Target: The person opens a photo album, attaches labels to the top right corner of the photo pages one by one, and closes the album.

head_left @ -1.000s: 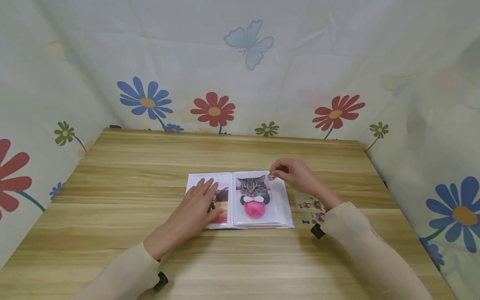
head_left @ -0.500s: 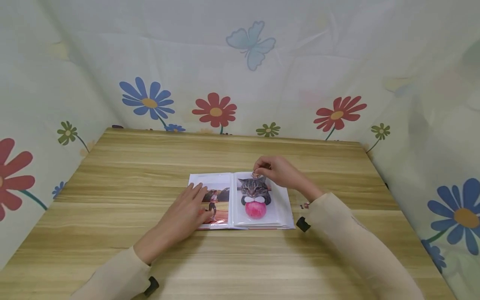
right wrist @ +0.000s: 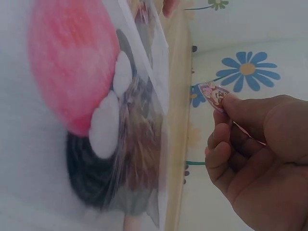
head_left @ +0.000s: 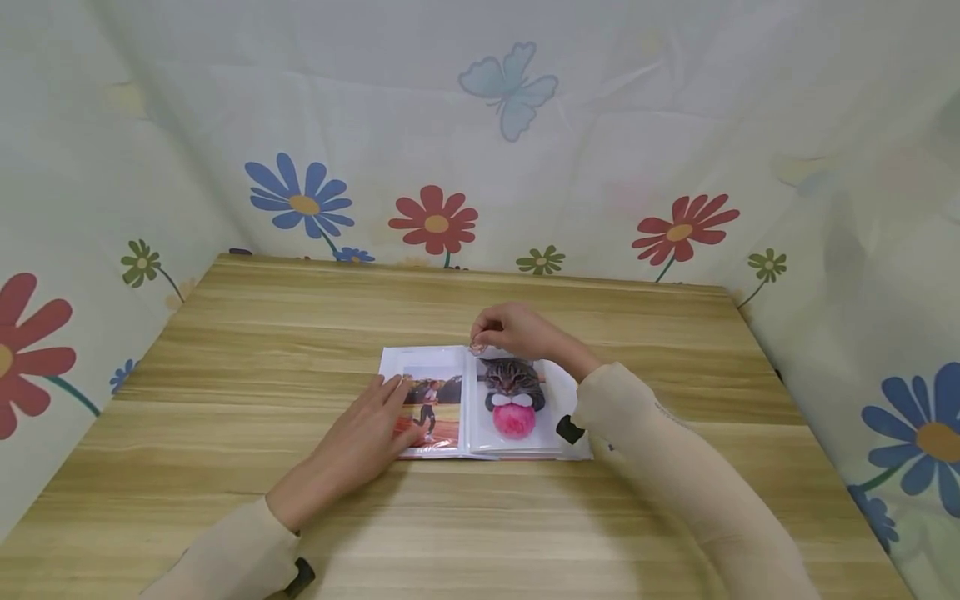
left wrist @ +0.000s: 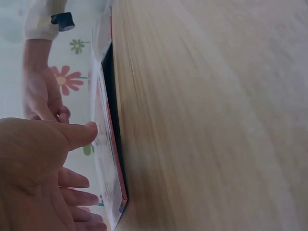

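A small photo album (head_left: pixel 420 357) lies open on the table. Its left page shows a picture of a runner (head_left: pixel 438 408); its right page, a cat with a pink ball (head_left: pixel 514 422). My left hand (head_left: pixel 363 427) rests on the left page's outer edge, fingers extended; the left wrist view shows its thumb at the page surface. Over the album's top edge, near the spine, my right hand (head_left: pixel 517 332) pinches a small colourful sticker (right wrist: pixel 211 97) between thumb and index finger. In the right wrist view the sticker is apart from the page.
The wood-patterned table (head_left: pixel 337 308) extends around the album. A flower-printed cloth (head_left: pixel 360 100) hangs behind and on both sides. A small blue piece (head_left: pixel 611 447) shows beside my right sleeve (head_left: pixel 660 442), which covers that part of the table.
My right hand has moved left with the sticker, from the right page's upper right corner to near the spine. My left hand has slid slightly left, uncovering more of the runner picture.
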A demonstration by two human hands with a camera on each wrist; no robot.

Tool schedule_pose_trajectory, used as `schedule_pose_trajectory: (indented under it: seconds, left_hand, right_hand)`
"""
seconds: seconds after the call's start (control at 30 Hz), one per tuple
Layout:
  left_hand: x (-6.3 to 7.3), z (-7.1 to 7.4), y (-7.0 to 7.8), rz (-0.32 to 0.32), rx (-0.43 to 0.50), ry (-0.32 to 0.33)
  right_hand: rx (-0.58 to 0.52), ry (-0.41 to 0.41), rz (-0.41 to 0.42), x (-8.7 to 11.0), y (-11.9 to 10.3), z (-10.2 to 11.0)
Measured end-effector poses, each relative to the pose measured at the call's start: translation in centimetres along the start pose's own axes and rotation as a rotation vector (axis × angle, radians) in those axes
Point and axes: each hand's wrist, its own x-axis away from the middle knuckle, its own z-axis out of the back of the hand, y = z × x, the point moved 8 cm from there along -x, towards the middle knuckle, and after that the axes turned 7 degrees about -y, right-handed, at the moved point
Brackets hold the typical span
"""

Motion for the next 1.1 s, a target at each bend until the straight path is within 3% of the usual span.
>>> schedule_pose_trajectory:
  seconds: [0.23, 0.5, 1.1]
  left_hand:
    - [0.1, -0.5, -0.5, 0.064, 0.023, -0.084]
    - [0.2, -0.7, -0.8, 0.071, 0.018, -0.108]
    - [0.4, -0.7, -0.6, 0.037, 0.004, -0.079]
  right_hand:
    - [-0.011, -0.030, -0.021, -1.8, 0.0, -1.1]
    - [0.017, -0.057, -0.040, -3.2, 0.4, -2.3]
    - [0.021, -0.145, -0.029, -4.3, 0.3, -3.4]
